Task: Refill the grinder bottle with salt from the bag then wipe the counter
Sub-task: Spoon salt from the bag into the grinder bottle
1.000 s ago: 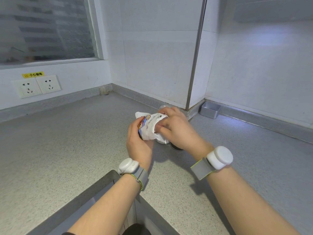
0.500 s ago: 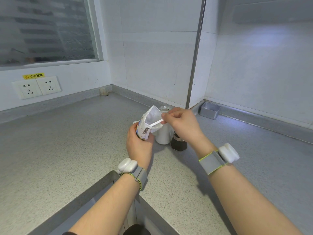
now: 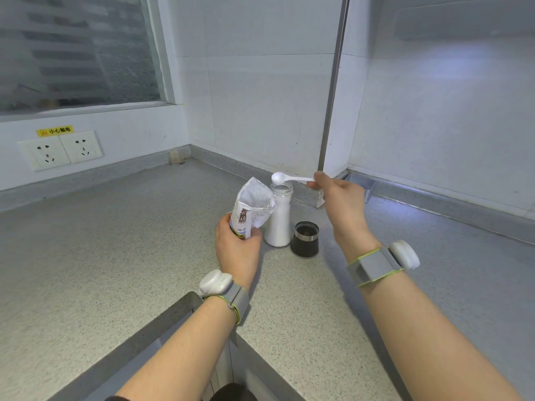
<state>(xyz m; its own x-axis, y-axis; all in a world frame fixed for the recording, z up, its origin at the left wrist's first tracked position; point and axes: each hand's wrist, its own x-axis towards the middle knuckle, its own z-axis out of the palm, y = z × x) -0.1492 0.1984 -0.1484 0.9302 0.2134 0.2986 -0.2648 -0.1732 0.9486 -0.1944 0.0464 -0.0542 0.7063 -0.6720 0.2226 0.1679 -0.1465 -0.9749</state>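
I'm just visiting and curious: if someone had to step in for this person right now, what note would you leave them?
Left hand: grips the opened white printed salt bag, held upright beside the bottle.
Right hand: pinches the small white plastic spoon, its bowl over the bottle's open mouth.
The clear glass grinder bottle stands on the grey speckled counter, with salt up to near its neck. Its dark grinder cap stands just right of it.
Done: cap off, bag open, bottle mostly filled.
Left: finish filling, refit the cap, wipe the counter. No cloth is in view.
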